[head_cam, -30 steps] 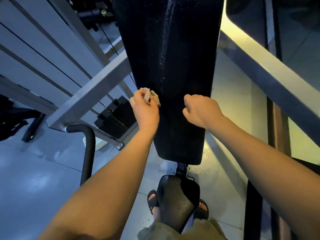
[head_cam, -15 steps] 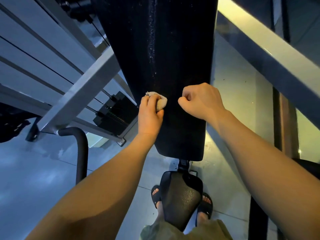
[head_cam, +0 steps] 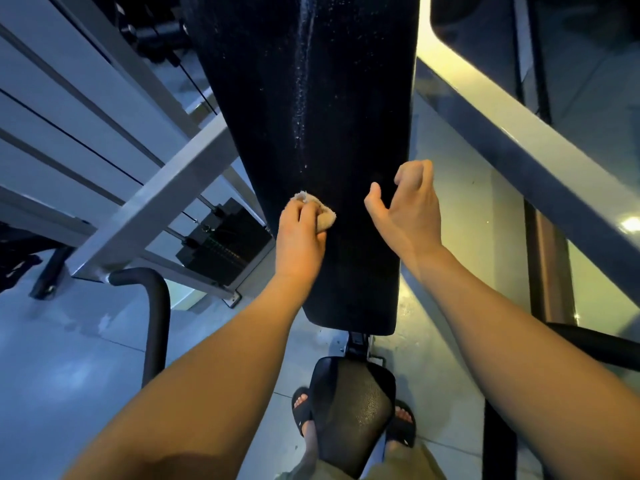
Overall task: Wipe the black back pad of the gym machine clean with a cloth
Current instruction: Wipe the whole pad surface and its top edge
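The long black back pad (head_cam: 346,98) runs from the top of the view down to the middle, speckled with a pale streak of droplets down its centre. My left hand (head_cam: 300,237) presses a small beige cloth (head_cam: 323,216) against the pad's lower left part, fingers closed on it. My right hand (head_cam: 408,209) is at the pad's right edge, fingers spread and curled, holding nothing.
Below the pad sits the black seat (head_cam: 353,410), with my sandalled feet on either side. A grey frame beam (head_cam: 156,202), cables and a black weight stack (head_cam: 225,247) stand left; a curved black handle (head_cam: 156,323) is lower left. A second grey beam (head_cam: 519,133) crosses on the right.
My right hand has opened from a fist into spread fingers by the pad's right edge. My left hand with the cloth has shifted inward across the pad.
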Demonstrator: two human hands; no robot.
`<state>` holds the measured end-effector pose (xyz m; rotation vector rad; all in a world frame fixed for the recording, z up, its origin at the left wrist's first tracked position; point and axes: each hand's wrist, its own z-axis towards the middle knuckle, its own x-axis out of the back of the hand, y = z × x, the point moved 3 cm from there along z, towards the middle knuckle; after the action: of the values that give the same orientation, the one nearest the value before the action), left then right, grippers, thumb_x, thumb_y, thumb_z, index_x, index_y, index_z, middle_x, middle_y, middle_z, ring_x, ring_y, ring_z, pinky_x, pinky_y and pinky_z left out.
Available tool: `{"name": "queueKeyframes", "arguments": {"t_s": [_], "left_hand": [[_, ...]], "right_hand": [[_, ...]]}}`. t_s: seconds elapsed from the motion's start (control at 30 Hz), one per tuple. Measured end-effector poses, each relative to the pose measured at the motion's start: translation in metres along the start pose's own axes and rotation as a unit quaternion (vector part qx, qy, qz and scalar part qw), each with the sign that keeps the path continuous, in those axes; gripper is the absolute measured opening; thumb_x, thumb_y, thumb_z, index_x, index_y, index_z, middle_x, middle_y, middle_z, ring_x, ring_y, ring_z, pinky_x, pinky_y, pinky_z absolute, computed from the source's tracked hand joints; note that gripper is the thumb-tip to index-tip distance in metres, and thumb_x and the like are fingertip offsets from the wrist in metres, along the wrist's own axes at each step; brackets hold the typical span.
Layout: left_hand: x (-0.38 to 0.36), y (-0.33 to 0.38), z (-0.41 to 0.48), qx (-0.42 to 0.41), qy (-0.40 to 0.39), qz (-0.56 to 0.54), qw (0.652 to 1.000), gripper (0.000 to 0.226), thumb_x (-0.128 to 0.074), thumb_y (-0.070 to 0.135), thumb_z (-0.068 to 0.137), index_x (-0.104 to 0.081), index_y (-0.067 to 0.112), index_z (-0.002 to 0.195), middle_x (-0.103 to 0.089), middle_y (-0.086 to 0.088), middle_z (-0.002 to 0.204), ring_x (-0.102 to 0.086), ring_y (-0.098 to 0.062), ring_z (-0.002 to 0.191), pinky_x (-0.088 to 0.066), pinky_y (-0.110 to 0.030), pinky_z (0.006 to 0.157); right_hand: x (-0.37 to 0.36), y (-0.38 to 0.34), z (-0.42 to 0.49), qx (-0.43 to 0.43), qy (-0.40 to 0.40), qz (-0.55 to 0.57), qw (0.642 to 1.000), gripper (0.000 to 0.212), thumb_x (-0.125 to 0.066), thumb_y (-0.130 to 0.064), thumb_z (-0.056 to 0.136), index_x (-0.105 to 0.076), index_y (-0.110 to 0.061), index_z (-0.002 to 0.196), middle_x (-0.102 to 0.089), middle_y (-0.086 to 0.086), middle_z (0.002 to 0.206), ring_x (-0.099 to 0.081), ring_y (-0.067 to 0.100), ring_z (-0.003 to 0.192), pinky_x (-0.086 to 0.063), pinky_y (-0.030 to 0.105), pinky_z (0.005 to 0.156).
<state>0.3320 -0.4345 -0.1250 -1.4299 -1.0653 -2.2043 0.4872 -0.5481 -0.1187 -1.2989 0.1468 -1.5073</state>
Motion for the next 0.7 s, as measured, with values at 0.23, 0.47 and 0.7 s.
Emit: {"name": "queueKeyframes", "arguments": {"t_s": [0.23,0.47,0.7], "left_hand": [[0.026,0.004,0.003,0.086,0.055,-0.082,0.991,0.029,-0.064,0.006,0.086,-0.056,0.012,0.112,-0.044,0.0,0.119,-0.049,-0.01,0.101,-0.045,-0.014,0.089],[0.042,0.017,0.042,0.045,0.103,-0.04,0.993,0.035,-0.067,0.007,0.083,-0.058,0.01,0.117,-0.049,-0.007,0.128,-0.051,-0.021,0.113,-0.043,-0.027,0.096],[0.049,0.015,0.021,0.101,0.042,-0.11,0.988,0.022,-0.065,0.023,0.086,-0.06,0.025,0.108,-0.058,0.007,0.11,-0.058,-0.016,0.101,-0.05,-0.031,0.083]], "right_hand": [[-0.012,0.01,0.002,0.054,0.017,-0.002,0.998,0.051,-0.058,-0.057,0.098,-0.03,-0.016,0.109,-0.045,0.014,0.106,-0.052,0.022,0.072,-0.058,0.029,0.064],[-0.015,0.012,0.004,0.049,0.022,-0.016,0.998,0.051,-0.058,-0.057,0.097,-0.029,-0.017,0.108,-0.044,0.014,0.106,-0.052,0.022,0.069,-0.059,0.03,0.062],[-0.012,0.008,0.002,0.046,0.02,-0.015,0.999,0.049,-0.052,-0.06,0.097,-0.028,-0.019,0.109,-0.045,0.017,0.106,-0.052,0.025,0.067,-0.059,0.036,0.06]]}}
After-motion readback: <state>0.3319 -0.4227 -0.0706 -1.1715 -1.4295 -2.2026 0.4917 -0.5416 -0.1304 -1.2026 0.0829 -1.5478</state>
